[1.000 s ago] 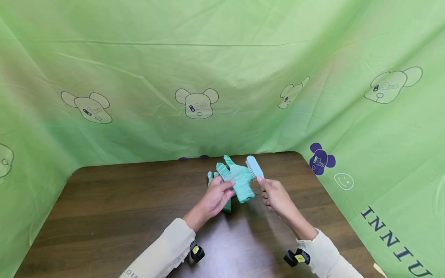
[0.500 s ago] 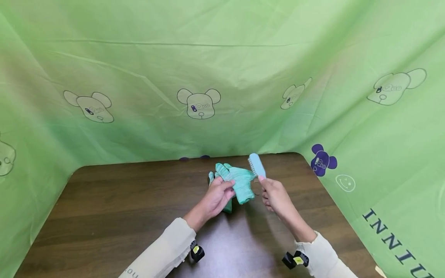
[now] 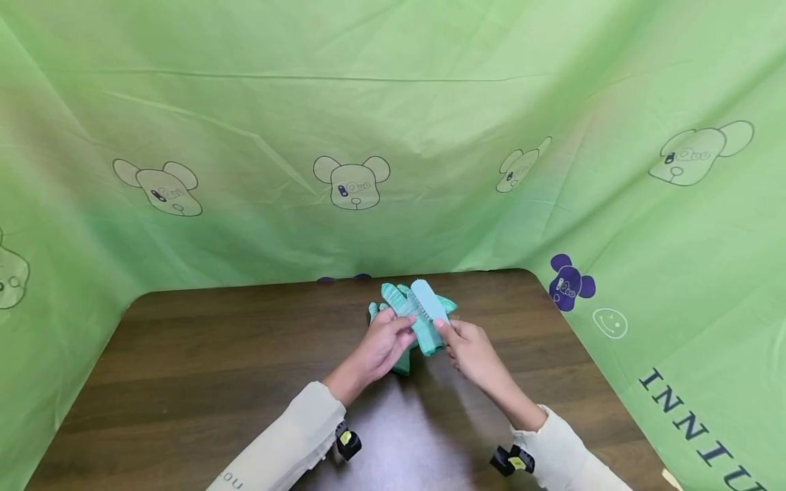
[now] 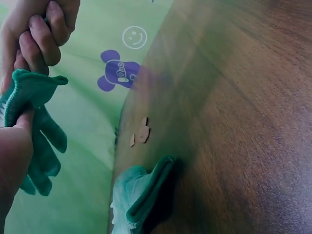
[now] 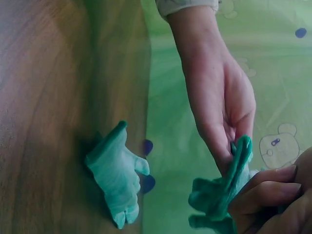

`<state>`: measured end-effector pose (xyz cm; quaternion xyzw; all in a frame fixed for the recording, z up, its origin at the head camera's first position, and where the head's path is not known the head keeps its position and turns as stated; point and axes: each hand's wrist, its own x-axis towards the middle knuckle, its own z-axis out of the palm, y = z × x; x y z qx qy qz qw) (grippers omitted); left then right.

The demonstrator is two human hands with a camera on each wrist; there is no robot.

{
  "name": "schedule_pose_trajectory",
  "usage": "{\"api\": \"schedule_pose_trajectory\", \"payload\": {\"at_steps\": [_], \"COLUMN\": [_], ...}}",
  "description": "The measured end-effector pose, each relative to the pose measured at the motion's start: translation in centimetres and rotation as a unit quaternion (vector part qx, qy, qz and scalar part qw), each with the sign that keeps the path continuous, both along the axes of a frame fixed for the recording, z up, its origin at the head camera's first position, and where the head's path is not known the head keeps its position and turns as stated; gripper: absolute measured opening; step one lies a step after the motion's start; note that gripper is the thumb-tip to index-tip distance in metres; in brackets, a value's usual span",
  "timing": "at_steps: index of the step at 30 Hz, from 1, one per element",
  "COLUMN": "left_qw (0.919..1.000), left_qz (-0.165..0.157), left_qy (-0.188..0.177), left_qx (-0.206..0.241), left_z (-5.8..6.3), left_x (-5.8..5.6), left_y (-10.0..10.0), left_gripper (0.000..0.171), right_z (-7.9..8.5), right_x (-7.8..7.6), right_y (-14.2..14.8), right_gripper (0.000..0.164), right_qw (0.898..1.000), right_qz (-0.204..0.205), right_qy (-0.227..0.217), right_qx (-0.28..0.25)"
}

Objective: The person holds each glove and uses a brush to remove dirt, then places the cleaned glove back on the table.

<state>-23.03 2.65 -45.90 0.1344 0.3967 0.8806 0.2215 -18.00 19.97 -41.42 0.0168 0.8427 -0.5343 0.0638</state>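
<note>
My left hand (image 3: 383, 344) pinches a green knit glove (image 3: 428, 339) between thumb and fingers and holds it up over the table. In my right hand (image 3: 475, 351) is a light-blue brush (image 3: 426, 296), gripped by its handle, thumb along its back. The bristles face left against the glove, and the brush covers part of it in the head view. A second green glove (image 5: 114, 175) lies on the table just beneath, its cuff (image 4: 151, 190) toward the camera in the left wrist view. In the right wrist view the brush is hidden behind my fingers (image 5: 273, 190).
The dark wooden table (image 3: 215, 375) has rounded far corners. Green cloth (image 3: 258, 136) with bear prints hangs along its back and sides. Small light-brown patches (image 4: 144, 132) show on the tabletop near the loose glove. Each sleeve carries a black wrist camera (image 3: 348, 442).
My right hand first drew the brush slightly right, off the glove's edge, then moved it left onto the glove. The glove's upper part has folded down; my left hand has hardly moved.
</note>
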Motion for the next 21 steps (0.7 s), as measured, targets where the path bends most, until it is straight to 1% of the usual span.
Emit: {"api": "schedule_pose_trajectory", "payload": {"at_steps": [5,11,14,17,19,21], "left_qw": [1.0,0.9999,0.9998,0.9994,0.9993,0.9995], "left_qz": [0.001,0.011,0.015,0.018,0.018,0.016], "left_qy": [-0.002,-0.001,-0.011,-0.023,-0.025,-0.021], "left_qx": [0.007,0.0,-0.005,-0.017,-0.02,-0.016], "left_z": [0.0,0.0,0.1,0.1,0.0,0.0], "left_x": [0.1,0.1,0.1,0.2,0.2,0.1], "left_y": [-0.1,-0.2,-0.3,-0.3,-0.4,-0.5], "left_gripper": [0.053,0.049,0.047,0.04,0.039,0.042], "right_z": [0.2,-0.1,-0.3,-0.4,-0.5,-0.6], "right_x": [-0.2,-0.3,-0.3,-0.4,-0.4,-0.5], "right_y": [0.4,1.0,1.3,1.6,1.7,1.9], "right_gripper": [0.04,0.047,0.049,0.049,0.049,0.047], "right_qw": [0.999,0.995,0.993,0.991,0.989,0.986], "right_qz": [-0.011,-0.038,-0.037,-0.035,-0.039,-0.047], "right_qy": [-0.017,-0.039,-0.043,-0.048,-0.055,-0.065], "right_qx": [-0.027,-0.089,-0.104,-0.116,-0.129,-0.145]}}
